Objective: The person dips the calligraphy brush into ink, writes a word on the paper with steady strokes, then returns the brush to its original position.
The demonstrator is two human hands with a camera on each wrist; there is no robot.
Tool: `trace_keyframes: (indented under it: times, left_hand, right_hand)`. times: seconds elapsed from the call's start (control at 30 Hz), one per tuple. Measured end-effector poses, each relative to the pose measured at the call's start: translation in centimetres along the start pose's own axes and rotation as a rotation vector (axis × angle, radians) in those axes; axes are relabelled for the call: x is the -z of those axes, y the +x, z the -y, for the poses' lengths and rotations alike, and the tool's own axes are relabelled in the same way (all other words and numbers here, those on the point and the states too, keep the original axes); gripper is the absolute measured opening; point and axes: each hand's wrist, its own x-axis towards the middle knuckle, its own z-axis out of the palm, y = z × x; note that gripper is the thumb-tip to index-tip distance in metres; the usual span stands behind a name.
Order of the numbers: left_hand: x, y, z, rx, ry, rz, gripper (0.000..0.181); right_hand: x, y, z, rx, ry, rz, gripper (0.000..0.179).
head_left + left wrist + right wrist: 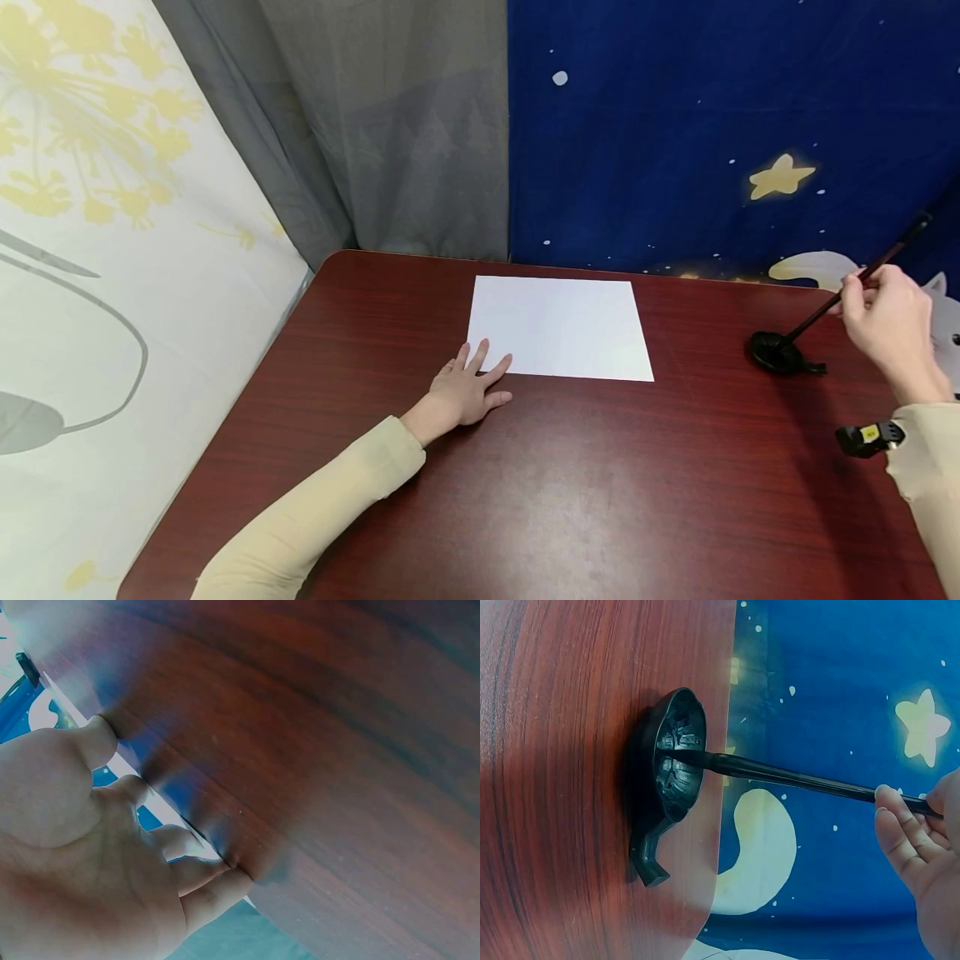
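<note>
A calligraphy brush [795, 776] with a long dark handle is pinched in my right hand [892, 325], well up the shaft. Its tip dips into a black ink dish [776, 353], which has a leaf-like ribbed inside and a short stem-like handle in the right wrist view. My left hand [467, 390] lies with fingers spread, its fingertips on the near left corner of a white sheet of paper [562, 329]. In the left wrist view the thumb and fingertips touch down along the paper's edge.
Both lie on a reddish-brown wooden table [600, 483] with a rounded far left corner. Behind it hang a grey curtain [420, 125] and a blue star-patterned cloth [675, 125]. A small black device [870, 437] is at the right sleeve.
</note>
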Motion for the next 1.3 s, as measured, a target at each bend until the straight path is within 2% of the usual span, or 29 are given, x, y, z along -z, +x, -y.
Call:
trace_keyframes:
  times: [0.33, 0.7, 1.3]
  left_hand:
    - [-0.15, 0.42, -0.15, 0.004, 0.01, 0.013, 0.065]
    - [-0.08, 0.25, -0.35, 0.006, 0.0, 0.014, 0.065]
    - [-0.22, 0.18, -0.2, 0.018, 0.009, 0.014, 0.065]
  right_hand:
    - [0.08, -0.03, -0.77, 0.02, -0.008, -0.072, 0.033]
    - [0.41, -0.21, -0.77, 0.015, -0.01, -0.036, 0.032]
    - [0.31, -0.21, -0.5, 0.069, -0.049, -0.07, 0.028]
